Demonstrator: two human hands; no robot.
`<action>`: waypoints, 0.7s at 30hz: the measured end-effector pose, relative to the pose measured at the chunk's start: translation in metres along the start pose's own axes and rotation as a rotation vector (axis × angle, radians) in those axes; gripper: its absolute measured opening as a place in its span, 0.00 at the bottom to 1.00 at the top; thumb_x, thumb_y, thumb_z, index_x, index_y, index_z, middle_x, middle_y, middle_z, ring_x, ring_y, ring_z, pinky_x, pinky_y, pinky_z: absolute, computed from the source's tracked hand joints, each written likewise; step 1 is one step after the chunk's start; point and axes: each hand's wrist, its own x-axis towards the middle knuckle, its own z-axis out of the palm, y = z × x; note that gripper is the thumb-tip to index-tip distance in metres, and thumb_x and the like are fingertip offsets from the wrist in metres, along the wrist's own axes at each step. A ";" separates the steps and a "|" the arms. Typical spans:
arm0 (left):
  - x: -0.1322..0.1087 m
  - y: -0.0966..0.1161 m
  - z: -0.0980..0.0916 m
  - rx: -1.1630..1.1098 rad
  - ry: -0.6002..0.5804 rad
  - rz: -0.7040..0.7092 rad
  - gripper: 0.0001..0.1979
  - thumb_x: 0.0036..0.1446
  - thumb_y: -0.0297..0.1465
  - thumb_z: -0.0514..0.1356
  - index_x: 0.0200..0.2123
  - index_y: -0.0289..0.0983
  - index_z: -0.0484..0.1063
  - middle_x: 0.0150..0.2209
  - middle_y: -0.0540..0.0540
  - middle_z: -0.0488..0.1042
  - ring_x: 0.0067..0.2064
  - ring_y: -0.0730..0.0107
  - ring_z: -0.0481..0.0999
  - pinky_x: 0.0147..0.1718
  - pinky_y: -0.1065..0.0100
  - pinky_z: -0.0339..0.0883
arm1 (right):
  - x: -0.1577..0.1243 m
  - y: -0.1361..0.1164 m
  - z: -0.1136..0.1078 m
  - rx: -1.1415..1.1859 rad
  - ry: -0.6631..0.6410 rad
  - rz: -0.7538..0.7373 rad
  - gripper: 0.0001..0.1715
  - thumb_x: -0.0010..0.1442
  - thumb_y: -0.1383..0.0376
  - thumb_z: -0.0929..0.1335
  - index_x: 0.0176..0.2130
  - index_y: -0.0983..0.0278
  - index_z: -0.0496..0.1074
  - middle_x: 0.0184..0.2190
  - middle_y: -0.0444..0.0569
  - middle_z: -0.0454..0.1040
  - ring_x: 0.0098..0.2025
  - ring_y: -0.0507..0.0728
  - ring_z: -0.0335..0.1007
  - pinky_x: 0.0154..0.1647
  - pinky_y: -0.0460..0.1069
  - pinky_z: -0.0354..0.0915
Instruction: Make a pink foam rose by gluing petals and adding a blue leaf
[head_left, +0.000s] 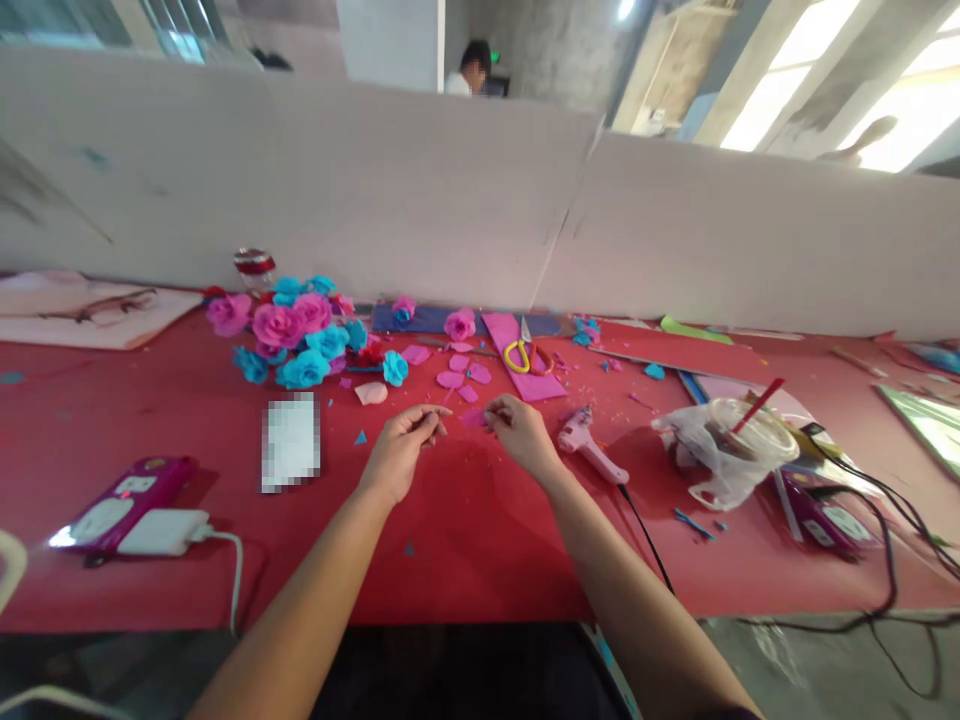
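Note:
My right hand (523, 436) pinches a small pink paper petal (472, 418) over the middle of the red table. Facing it, my left hand (399, 447) has its thumb and fingers pressed together; whatever may be between them is too small to make out. Just beyond my hands lie several loose pink petals (451, 380). A pale pink petal (371, 393) rests close to my left hand. Scissors with yellow and red handles (517, 356) lie on a folded pink paper strip (544, 386). To the right of my right hand is a pink glue gun (592, 447).
Pink and blue paper flowers (306, 340) are bunched at the back left. A purple power strip (154, 485) with a white charger (163, 532) sits at left. On the right stand a bagged cup with a straw (754, 432) and another power strip (829, 515). A partition (300, 170) runs behind.

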 end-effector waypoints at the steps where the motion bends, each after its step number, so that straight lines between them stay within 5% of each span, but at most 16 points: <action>1: 0.010 0.004 0.003 -0.059 -0.020 -0.010 0.10 0.49 0.34 0.61 0.34 0.35 0.74 0.25 0.50 0.69 0.26 0.77 0.64 0.26 0.75 0.56 | 0.007 -0.003 -0.003 0.106 0.036 -0.002 0.06 0.55 0.66 0.62 0.33 0.65 0.67 0.23 0.43 0.71 0.26 0.51 0.69 0.29 0.45 0.62; 7: 0.046 0.005 0.015 -0.189 -0.070 -0.044 0.08 0.46 0.33 0.64 0.29 0.35 0.70 0.23 0.53 0.68 0.22 0.82 0.59 0.23 0.77 0.51 | 0.021 -0.006 -0.016 0.550 0.198 0.004 0.15 0.50 0.59 0.68 0.36 0.66 0.69 0.25 0.44 0.71 0.27 0.51 0.68 0.31 0.47 0.63; 21: 0.036 -0.008 0.018 0.114 -0.068 0.033 0.06 0.49 0.32 0.62 0.30 0.36 0.71 0.28 0.51 0.71 0.30 0.75 0.69 0.34 0.72 0.62 | 0.012 -0.004 -0.013 0.639 0.077 0.143 0.13 0.47 0.61 0.70 0.34 0.65 0.70 0.24 0.43 0.73 0.27 0.50 0.70 0.34 0.48 0.66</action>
